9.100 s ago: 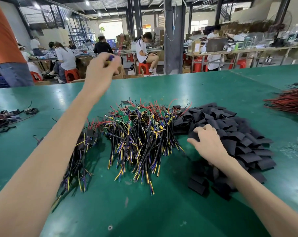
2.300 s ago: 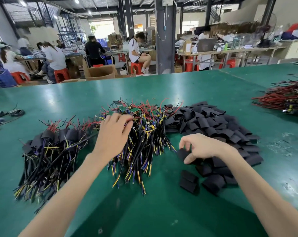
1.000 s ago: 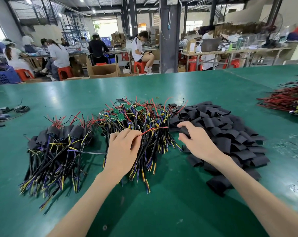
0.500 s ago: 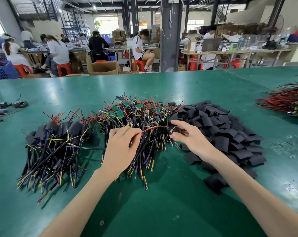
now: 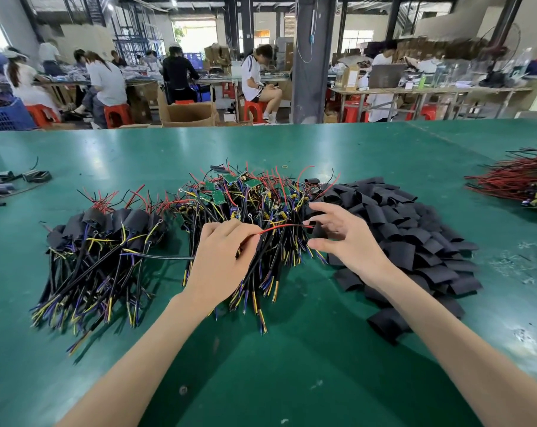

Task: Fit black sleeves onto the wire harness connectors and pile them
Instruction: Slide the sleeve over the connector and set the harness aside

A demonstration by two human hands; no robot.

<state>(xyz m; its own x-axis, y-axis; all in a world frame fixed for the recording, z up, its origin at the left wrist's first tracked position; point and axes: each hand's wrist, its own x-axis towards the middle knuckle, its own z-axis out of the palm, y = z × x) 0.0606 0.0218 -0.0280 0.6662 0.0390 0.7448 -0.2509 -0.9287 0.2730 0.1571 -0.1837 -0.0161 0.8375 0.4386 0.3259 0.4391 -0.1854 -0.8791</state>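
Note:
On the green table (image 5: pixel 292 359) my left hand (image 5: pixel 222 260) grips one wire harness (image 5: pixel 279 227) lifted from the middle pile of bare harnesses (image 5: pixel 255 201). Its red wire points right. My right hand (image 5: pixel 347 238) pinches a black sleeve (image 5: pixel 318 232) between thumb and fingers, right at the tip of that red wire. To the right lies the heap of loose black sleeves (image 5: pixel 415 238). At the left sits the pile of sleeved harnesses (image 5: pixel 107 238), their coloured wire ends fanned toward me.
A separate bundle of red wires (image 5: pixel 519 180) lies at the right edge. Dark cable scraps (image 5: pixel 5 186) sit at the far left. Beyond the table's far edge, people sit on red stools at other benches, with a cardboard box (image 5: pixel 188 114) and a pillar (image 5: pixel 310 57).
My left hand took a harness from the middle pile and my right hand took a sleeve from the heap. The sleeve has since come to the tip of the red wire.

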